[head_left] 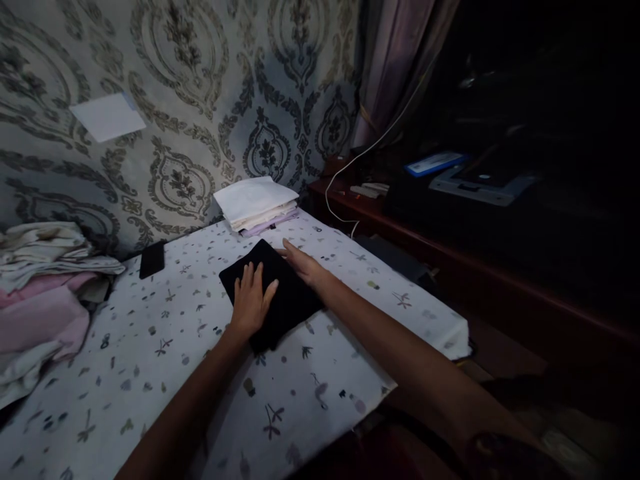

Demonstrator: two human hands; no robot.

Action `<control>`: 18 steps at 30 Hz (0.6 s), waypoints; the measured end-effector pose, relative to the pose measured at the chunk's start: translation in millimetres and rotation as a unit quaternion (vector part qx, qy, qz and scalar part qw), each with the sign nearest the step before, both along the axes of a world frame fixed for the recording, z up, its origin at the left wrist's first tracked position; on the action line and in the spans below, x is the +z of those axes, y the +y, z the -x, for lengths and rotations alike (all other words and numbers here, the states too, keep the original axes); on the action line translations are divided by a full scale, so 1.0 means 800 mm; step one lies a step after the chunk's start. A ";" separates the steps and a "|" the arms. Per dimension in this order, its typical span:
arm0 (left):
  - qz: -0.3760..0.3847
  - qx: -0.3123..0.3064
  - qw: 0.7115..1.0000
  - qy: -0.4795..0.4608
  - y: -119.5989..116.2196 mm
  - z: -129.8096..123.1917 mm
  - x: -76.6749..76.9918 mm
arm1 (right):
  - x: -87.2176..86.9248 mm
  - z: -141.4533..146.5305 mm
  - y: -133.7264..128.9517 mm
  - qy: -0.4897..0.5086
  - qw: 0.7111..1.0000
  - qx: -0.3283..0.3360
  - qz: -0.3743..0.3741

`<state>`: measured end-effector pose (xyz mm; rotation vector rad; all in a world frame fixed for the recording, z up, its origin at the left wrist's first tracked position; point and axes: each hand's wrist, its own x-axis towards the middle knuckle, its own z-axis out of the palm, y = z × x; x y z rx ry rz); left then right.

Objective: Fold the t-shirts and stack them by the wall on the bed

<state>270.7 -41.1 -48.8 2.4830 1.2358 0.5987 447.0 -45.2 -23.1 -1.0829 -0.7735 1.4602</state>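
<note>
there are two hands, one folded black cloth, two fabric piles (one neat), one smartphone, one cable.

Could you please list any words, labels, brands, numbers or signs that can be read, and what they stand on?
No text is readable.
White sheet at upper left: no writing discernible.
Blue-edged item at right: too dark and blurred to read.
Folded black cloth: no lettering shows.

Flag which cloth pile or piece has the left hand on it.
The black folded cloth, mid-picture, under the left hand. The white-topped stack near the wall and pink-and-cream heap at far left are untouched.
</note>
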 end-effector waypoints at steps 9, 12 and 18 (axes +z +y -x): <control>-0.106 -0.138 0.985 -0.004 -0.047 0.043 0.027 | -0.017 -0.004 0.003 -0.104 0.993 -0.058 -0.007; -0.182 -0.167 0.967 0.070 -0.074 0.061 0.032 | -0.019 -0.004 0.005 -0.119 0.991 -0.062 -0.012; -0.226 -0.156 0.951 0.143 -0.098 0.074 0.029 | -0.017 -0.003 0.000 -0.165 0.983 -0.083 -0.018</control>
